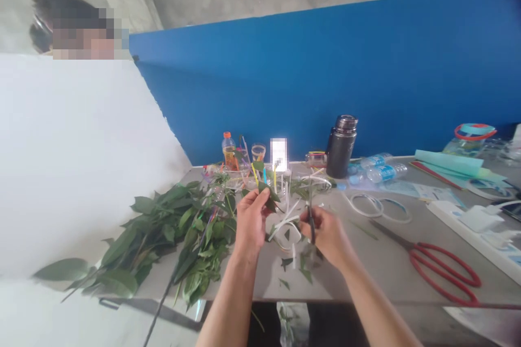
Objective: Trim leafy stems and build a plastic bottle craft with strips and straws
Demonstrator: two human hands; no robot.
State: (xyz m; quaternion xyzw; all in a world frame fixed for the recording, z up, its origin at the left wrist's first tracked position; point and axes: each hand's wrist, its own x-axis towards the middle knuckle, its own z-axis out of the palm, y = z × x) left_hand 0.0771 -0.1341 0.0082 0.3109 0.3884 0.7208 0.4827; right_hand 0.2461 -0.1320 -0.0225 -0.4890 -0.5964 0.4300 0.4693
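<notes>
My left hand [249,222] pinches a green leaf [266,196] between thumb and fingertips, the leaf poking just past them toward 12 o'clock. My right hand [328,236] is closed around a thin dark strip [311,226], too blurred to tell stem from blade. Loose leaf scraps [287,276] lie on the grey table [358,276] below my wrists, and white tubing [285,227] curls between my hands. Leafy branches [175,233] are heaped at 9 o'clock; red-handled scissors [443,274] lie at 4 o'clock. Farther off, around 1 o'clock, stand a dark thermos [341,146] and water bottles [378,172], their labels too small to read, before a blue wall [325,81].
</notes>
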